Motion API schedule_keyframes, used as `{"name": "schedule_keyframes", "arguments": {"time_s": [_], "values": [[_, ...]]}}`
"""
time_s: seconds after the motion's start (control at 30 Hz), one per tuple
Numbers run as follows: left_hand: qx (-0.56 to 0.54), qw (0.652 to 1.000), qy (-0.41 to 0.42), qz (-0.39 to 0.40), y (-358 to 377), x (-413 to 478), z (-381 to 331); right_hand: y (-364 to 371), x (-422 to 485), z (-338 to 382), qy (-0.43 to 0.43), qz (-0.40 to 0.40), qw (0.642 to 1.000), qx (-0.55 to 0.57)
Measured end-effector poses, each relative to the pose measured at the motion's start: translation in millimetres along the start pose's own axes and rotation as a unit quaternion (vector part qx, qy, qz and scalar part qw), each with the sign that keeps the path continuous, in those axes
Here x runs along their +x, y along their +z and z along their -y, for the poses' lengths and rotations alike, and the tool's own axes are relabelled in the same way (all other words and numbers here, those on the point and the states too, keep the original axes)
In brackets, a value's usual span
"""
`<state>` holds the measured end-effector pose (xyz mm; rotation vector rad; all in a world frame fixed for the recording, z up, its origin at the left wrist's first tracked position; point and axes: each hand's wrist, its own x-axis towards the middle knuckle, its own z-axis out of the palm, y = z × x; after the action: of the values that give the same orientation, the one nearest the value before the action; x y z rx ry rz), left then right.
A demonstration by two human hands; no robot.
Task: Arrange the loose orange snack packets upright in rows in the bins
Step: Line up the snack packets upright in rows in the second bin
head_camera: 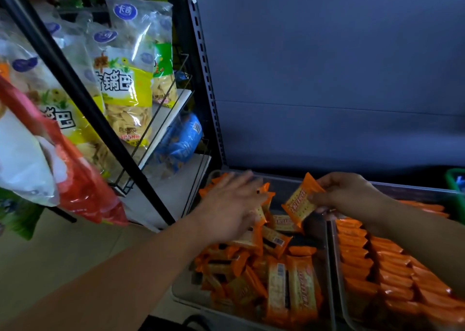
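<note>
A person's two bare forearms are reaching in from the bottom of the frame over two clear bins sitting side by side in the lower right. The right hand (352,194), at centre right, is pinching one orange snack packet (300,201) by its right-hand edge between thumb and curled fingers, holding it tilted in the air above the back of the left bin (182,294). The left hand (234,204), at centre, is lying palm down with its fingers stretched out nearly straight and slightly blurred, touching the packets at the back left of that same bin; no grasp is showing there. The loose packets (276,275) in the left bin are lying jumbled, flat and at all angles. In the right bin (415,189), the arranged packets (372,262) are standing on edge in tight rows, running toward the lower right corner. A grey back panel (327,79) is filling the upper right. A black wire rack (151,179) in the upper left is holding yellow-green snack bags (125,84) and a blue bag (182,139), with a red bag (83,179) hanging close to the camera at middle left. A green basket (455,179) is peeking in at the right edge.
</note>
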<state>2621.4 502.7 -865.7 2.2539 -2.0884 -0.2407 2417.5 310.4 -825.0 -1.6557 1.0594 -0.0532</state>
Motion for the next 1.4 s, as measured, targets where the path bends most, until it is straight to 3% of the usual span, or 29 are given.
{"name": "schedule_keyframes", "arguments": {"time_s": [0.07, 0.17, 0.23, 0.3, 0.4, 0.6, 0.77, 0.9, 1.07, 1.23, 1.3, 1.4], "values": [[0.021, 0.997, -0.002, 0.072, 3.3, 9.1, -13.6, -5.1, -0.4, -0.3, 0.004, -0.001, 1.0, 0.004], [0.097, 0.994, -0.035, 0.028, -2.8, 33.7, -31.7, -16.3, -1.0, -3.8, 0.006, -0.006, 1.0, 0.0], [0.033, 0.999, -0.028, 0.019, -5.4, 55.6, -46.3, -27.1, -1.2, -6.7, 0.002, -0.018, 1.0, 0.0], [-0.057, 0.992, -0.035, 0.103, 0.8, 79.6, -59.7, -39.7, -1.2, -10.1, -0.001, -0.032, 0.999, 0.005], [-0.096, 0.967, -0.061, 0.228, 27.8, 114.0, -67.1, -59.4, -2.9, -16.1, 0.001, -0.053, 0.998, 0.022], [-0.008, 0.928, -0.083, 0.362, 68.2, 152.3, -66.4, -84.8, -8.0, -32.3, 0.003, -0.035, 0.999, 0.042], [-0.035, 0.924, -0.105, 0.367, 73.9, 161.2, -66.2, -92.1, -9.3, -38.2, 0.011, -0.03, 0.999, 0.04], [-0.064, 0.9, -0.13, 0.41, 82.5, 152.5, -62.7, -91.1, -9.7, -38.8, 0.02, -0.021, 0.999, 0.04], [-0.173, 0.88, -0.154, 0.414, 67.9, 148.1, -67.9, -87.6, -12.2, -38.5, 0.026, -0.019, 0.998, 0.048], [-0.248, 0.824, -0.178, 0.478, 53.5, 139.6, -66.5, -88.2, -16.2, -37.6, 0.028, -0.014, 0.999, 0.042], [-0.198, 0.842, -0.144, 0.481, 49.8, 134.9, -67.9, -88.7, -16.7, -37.3, 0.031, -0.014, 0.999, 0.042], [-0.118, 0.893, -0.116, 0.419, 54.4, 126.4, -72.2, -85.7, -14.9, -37.3, 0.032, -0.003, 0.999, 0.037]]}}
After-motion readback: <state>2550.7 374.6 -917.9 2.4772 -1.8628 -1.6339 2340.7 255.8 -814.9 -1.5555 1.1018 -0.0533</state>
